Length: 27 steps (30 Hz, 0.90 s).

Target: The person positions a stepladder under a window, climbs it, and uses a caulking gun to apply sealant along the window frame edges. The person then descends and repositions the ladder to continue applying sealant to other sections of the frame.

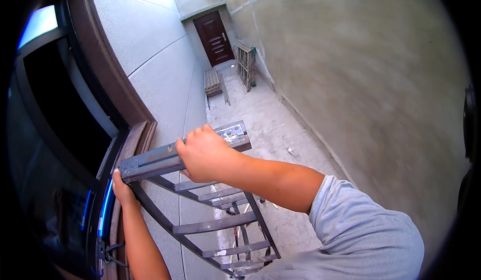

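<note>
Below me stands a dark grey metal stepladder [208, 226], its rungs dropping toward the ground. Across its top runs a thick double bar with a riveted hinge plate [231, 133] at the right end. My right hand [206, 152] is closed over the middle of this bar, knuckles up. At the bar's left end my left hand [124, 189] is closed around the corner, thumb on top; its other fingers are mostly hidden. Close by that hand is a dark-framed window [65, 99] with a shiny blue strip [106, 205] along its edge.
A pale wall [165, 74] lies left and a rough grey-brown wall [371, 79] right of a narrow concrete passage [260, 109]. Far down it are a dark red door [214, 38], a low wooden stack [212, 81] and an upright slatted frame [244, 65]. A brown sill [141, 135] borders the window.
</note>
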Available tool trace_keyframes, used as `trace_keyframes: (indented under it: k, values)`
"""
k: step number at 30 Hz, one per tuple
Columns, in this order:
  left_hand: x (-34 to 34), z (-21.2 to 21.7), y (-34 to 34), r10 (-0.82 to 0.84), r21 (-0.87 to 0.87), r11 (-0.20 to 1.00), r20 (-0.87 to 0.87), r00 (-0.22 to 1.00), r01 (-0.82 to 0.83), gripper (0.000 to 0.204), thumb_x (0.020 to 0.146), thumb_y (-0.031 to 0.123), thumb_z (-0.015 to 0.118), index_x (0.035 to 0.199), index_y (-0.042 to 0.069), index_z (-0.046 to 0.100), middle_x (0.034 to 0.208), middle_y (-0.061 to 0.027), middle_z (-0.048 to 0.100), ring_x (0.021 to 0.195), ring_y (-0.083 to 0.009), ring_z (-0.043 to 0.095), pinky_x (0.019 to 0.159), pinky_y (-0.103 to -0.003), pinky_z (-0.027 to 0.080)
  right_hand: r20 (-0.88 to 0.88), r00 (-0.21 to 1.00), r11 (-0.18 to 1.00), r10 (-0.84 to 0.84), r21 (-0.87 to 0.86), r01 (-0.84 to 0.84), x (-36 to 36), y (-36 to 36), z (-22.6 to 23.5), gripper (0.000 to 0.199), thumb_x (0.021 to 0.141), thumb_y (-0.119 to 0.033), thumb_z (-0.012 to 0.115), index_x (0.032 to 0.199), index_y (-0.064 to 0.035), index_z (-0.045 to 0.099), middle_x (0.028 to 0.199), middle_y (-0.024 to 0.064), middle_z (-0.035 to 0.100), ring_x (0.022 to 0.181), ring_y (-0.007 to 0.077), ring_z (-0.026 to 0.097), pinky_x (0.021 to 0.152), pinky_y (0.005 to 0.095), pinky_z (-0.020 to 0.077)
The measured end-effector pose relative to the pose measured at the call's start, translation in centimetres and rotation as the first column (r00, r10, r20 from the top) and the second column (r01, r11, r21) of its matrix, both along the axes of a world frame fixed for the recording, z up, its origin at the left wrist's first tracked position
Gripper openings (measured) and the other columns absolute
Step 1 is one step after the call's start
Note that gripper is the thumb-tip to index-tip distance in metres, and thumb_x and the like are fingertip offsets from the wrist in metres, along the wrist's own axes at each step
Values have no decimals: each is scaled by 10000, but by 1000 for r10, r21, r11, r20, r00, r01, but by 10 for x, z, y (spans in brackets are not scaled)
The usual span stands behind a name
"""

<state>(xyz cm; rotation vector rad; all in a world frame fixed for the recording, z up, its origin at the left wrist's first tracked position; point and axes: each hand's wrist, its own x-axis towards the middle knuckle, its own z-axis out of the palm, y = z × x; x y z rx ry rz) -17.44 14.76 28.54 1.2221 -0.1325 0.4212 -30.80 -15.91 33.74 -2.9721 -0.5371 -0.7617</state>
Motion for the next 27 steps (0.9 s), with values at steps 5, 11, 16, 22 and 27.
trace_keyframes:
  k: [5,11,16,22,27]
  values:
    - [-2,-6,-3,-23,27,999,22,999,22,376,1024,453,533,1041,94,643,898,-49,686,783,-184,655,671,-330,515,129,988,985,89,136,-106,-10,-4,5,539,824,-456,759,1128,-22,658,995,185,687,989,343,670,918,448,491]
    - [-32,-115,16,27,321,940,272,962,-117,366,1005,318,619,1166,-9,591,1102,-94,649,983,-175,638,862,-310,518,843,537,794,36,303,-528,-48,-50,-34,250,908,-192,607,1076,-11,649,1103,185,687,1038,289,650,948,411,499]
    - [-83,-207,30,-187,294,920,-252,950,259,246,895,183,736,1013,-5,629,882,-46,658,822,-151,619,791,-306,511,261,912,269,-317,947,-177,-40,-136,-184,427,909,-262,659,1238,5,603,1170,164,653,1102,259,619,1023,400,463]
    - [-76,-260,60,56,482,869,-325,944,114,227,899,210,746,906,11,637,819,-36,637,755,-148,578,715,-332,474,-133,979,366,156,928,68,58,-100,-270,634,835,-365,811,1305,3,598,1277,178,653,1181,316,613,1024,414,466]
    - [-74,-255,52,42,474,876,-252,967,85,214,910,191,730,916,16,608,829,-33,604,757,-147,547,707,-338,465,362,928,206,-88,918,-339,117,-88,-311,253,881,-134,737,1104,-42,662,1044,89,674,1033,181,625,912,371,519]
